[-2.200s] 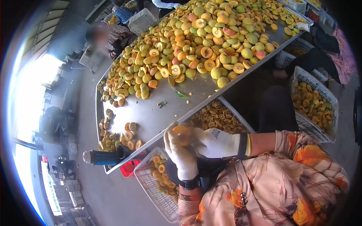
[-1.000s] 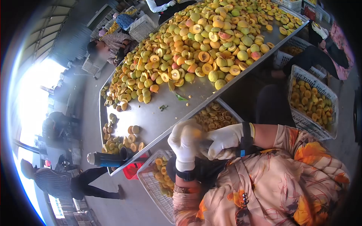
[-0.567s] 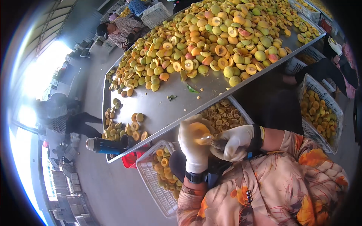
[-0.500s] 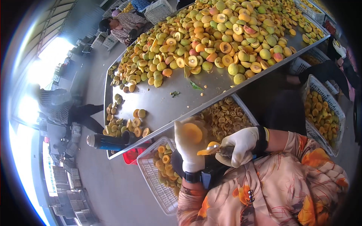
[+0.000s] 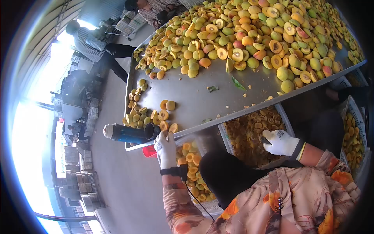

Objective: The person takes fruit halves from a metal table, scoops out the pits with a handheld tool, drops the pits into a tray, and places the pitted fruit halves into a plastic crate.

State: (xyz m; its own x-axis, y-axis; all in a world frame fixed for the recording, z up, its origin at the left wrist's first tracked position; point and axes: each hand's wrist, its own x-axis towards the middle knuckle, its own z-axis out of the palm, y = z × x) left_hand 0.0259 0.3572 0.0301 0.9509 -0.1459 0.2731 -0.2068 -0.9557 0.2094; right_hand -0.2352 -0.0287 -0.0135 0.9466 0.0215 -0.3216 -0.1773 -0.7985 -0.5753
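Observation:
My left hand (image 5: 166,151), in a white glove, reaches up to the near rim of the metal table (image 5: 191,97). Its fingers are stretched out, and the fingertips are right beside a pitted peach half (image 5: 173,128) and another peach half (image 5: 163,126). Over a crate of brownish scraps (image 5: 253,130) is my right hand (image 5: 281,142), also gloved, with its fingers curled in. The fingertips look stained, and what they hold, if anything, is hidden. Below my left hand, a crate (image 5: 208,202) holds several orange peach halves (image 5: 193,167).
A large heap of halved peaches (image 5: 233,43) covers the table's far side. A blue flask (image 5: 124,133) and a dark cup (image 5: 152,131) lie at the left corner, above a red container (image 5: 149,151). One person (image 5: 93,45) walks at left; another (image 5: 154,11) works across the table.
My left hand has moved from my lap to the table edge, and the peach half it held is gone from view. My right hand has moved over the scraps; its metal-tipped tool no longer shows.

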